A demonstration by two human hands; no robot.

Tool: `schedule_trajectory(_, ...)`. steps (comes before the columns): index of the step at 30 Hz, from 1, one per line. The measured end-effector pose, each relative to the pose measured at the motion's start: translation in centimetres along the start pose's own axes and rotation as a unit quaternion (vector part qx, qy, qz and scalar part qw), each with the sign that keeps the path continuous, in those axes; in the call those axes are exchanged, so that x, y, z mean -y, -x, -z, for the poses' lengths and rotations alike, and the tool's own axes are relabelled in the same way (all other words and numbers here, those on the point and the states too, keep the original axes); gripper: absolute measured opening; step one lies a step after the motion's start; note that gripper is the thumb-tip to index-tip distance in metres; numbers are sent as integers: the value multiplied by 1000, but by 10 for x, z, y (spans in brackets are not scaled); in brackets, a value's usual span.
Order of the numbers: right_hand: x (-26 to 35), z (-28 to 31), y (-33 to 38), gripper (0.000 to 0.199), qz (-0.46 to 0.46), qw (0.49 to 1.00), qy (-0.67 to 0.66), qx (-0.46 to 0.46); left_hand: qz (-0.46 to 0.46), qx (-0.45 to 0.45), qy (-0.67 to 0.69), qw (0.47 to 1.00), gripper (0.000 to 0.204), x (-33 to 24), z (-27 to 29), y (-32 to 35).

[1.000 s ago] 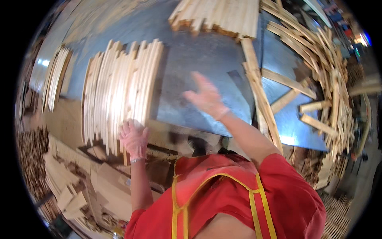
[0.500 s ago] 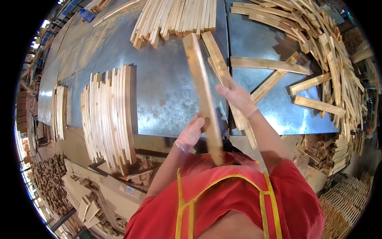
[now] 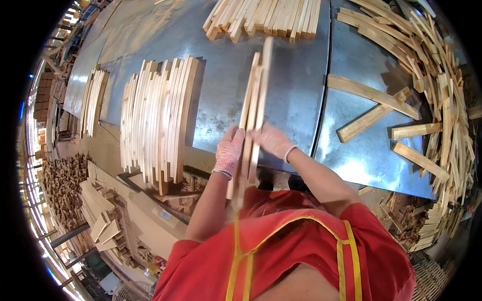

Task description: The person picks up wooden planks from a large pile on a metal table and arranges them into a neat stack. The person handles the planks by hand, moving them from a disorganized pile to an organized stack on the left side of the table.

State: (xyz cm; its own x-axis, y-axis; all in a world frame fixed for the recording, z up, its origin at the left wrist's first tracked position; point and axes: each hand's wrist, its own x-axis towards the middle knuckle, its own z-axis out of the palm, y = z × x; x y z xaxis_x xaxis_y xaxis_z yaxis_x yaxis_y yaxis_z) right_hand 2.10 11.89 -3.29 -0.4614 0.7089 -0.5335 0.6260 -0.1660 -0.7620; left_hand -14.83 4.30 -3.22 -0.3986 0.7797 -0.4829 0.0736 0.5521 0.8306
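In front of my body, several narrow wooden strips (image 3: 254, 98) stand side by side, lengthwise away from me, their near ends close to my red apron. My left hand (image 3: 229, 151), in a thin pale glove, is closed on the strips from the left. From the right, my right hand (image 3: 273, 141), gloved too, grips them with its fingers against their side; motion blurs it a little. The strips' far ends are uneven and lie just short of a row of strips (image 3: 266, 20) at the back of the metal table (image 3: 216, 90).
Left of my hands lies a wide row of strips (image 3: 155, 118), with a smaller bundle (image 3: 94, 100) farther left. Loose strips (image 3: 374, 95) cross on the right table section, beside a large heap (image 3: 447, 125). Wooden offcuts (image 3: 105, 220) sit at lower left.
My right hand has brought strips from the right against the one in my left hand; they now stand together. My view has shifted, so the table's contents appear farther right.
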Motion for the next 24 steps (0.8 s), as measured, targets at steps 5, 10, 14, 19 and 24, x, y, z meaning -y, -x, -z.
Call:
schedule_trajectory(5,28,-47,37,55,91,966,63,233,-144,-39,-344,927,101,-3,15,-7)
schedule_trajectory(10,9,-6,71,68,74,993,31,82,-96,-116,-405,902,84,-26,48,14)
schedule_trajectory(14,-36,40,106,68,53,996,42,-50,-110,-171,-593,779,90,13,129,-14)
schedule_trajectory(19,-152,85,147,65,45,959,-1,-280,-46,-134,-644,752,93,3,130,-36)
schedule_trajectory(24,-257,235,218,23,211,775,-500,-324,-336,-142,-504,782,80,-42,45,-62)
